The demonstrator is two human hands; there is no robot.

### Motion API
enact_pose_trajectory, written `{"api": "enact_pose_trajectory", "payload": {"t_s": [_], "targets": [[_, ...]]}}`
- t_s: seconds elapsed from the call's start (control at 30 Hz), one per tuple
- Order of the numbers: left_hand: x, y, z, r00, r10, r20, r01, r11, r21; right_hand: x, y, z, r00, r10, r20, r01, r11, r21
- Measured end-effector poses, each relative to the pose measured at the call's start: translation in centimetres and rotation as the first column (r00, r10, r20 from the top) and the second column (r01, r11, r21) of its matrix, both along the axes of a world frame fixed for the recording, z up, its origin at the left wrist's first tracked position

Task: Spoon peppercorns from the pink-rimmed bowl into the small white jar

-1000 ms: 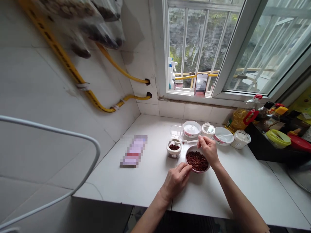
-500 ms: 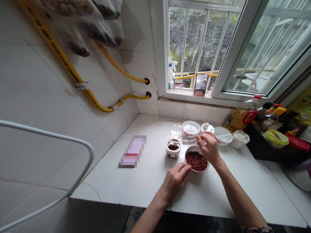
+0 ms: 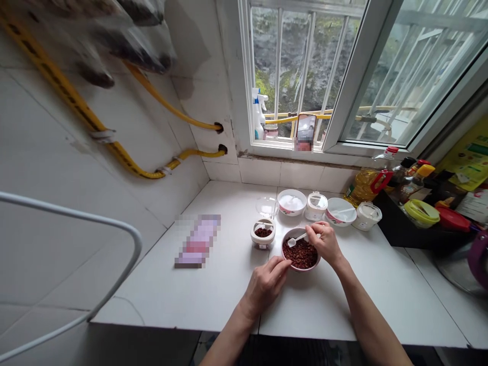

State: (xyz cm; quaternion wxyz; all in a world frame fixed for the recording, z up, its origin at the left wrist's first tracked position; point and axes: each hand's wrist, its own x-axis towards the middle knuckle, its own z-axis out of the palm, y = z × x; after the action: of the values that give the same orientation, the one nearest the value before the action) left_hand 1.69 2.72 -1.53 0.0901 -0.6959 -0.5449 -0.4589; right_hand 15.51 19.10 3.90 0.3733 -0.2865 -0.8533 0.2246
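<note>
My right hand (image 3: 324,241) pinches the handle of a small white spoon (image 3: 293,242), whose tip is over the dark red dried grains (image 3: 305,256), perhaps peppercorns, in a bowl (image 3: 318,260). Closed on the bowl's near left rim are the fingers of my left hand (image 3: 269,282). Just left of the bowl stands a small seasoning jar (image 3: 263,240), its clear lid (image 3: 267,206) flipped back, with the same dark red grains inside.
Behind the bowl are a bowl of white powder (image 3: 292,202), a white-lidded jar (image 3: 316,206), another bowl (image 3: 341,212) with a white spoon and a second jar (image 3: 367,216). An oil bottle (image 3: 368,180) stands by a black rack (image 3: 392,218). A blurred flat pack (image 3: 198,241) lies left.
The white spoon has come down from above the far rim into the bowl, over the grains. My left hand stays at the rim. The whole view has shifted slightly.
</note>
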Motion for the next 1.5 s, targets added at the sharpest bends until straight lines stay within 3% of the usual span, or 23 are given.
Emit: {"api": "enact_pose_trajectory", "payload": {"t_s": [0.2, 0.37, 0.47, 0.77, 0.97, 1.07, 1.17, 1.27, 1.37, 1.5], "targets": [[-0.1, 0.1, 0.0, 1.0, -0.014, 0.011, 0.014, 1.0, 0.023, 1.7, 0.7, 0.1, 0.999, -0.039, -0.024, 0.035, 0.987, -0.156], [-0.1, 0.1, -0.1, 0.999, -0.037, 0.025, 0.037, 0.999, 0.009, 0.6, 0.0, -0.5, 0.999, -0.025, 0.024, 0.023, 0.995, 0.093], [-0.1, 0.2, -0.4, 0.998, -0.053, 0.024, 0.052, 0.999, 0.01, 0.0, -0.4, -0.8, 0.998, 0.032, 0.051, -0.038, 0.993, 0.108], [-0.4, 0.5, -1.2, 0.997, -0.083, 0.008, 0.083, 0.996, 0.028, 0.3, -0.1, -1.0, 1.0, 0.003, -0.024, -0.007, 0.987, -0.161], [-0.4, 0.3, -1.3, 0.997, -0.077, 0.02, 0.077, 0.997, 0.007, 0.5, 0.1, -0.7, 0.99, 0.01, -0.139, -0.074, 0.881, -0.468], [-0.4, 0.3, -1.3, 0.996, -0.085, 0.011, 0.085, 0.996, 0.013, 0.4, 0.1, -0.7, 0.993, -0.015, -0.117, -0.038, 0.898, -0.439], [-0.5, 0.4, -1.4, 0.994, -0.107, -0.009, 0.107, 0.994, 0.022, -0.2, -0.4, -1.0, 0.999, -0.027, -0.038, 0.017, 0.968, -0.252], [-0.7, 0.5, -1.5, 0.993, -0.116, -0.019, 0.117, 0.993, 0.032, -0.7, -0.8, -1.1, 1.0, -0.004, -0.006, 0.003, 0.988, -0.152], [-0.7, 0.5, -1.8, 0.994, -0.107, -0.018, 0.107, 0.994, 0.02, -0.5, -0.8, -1.0, 0.999, -0.016, -0.028, 0.01, 0.979, -0.202], [-0.4, 0.6, -1.9, 0.997, -0.073, 0.031, 0.072, 0.996, 0.044, 0.3, -0.3, -0.7, 0.994, -0.042, -0.1, 0.0, 0.921, -0.391]]}}
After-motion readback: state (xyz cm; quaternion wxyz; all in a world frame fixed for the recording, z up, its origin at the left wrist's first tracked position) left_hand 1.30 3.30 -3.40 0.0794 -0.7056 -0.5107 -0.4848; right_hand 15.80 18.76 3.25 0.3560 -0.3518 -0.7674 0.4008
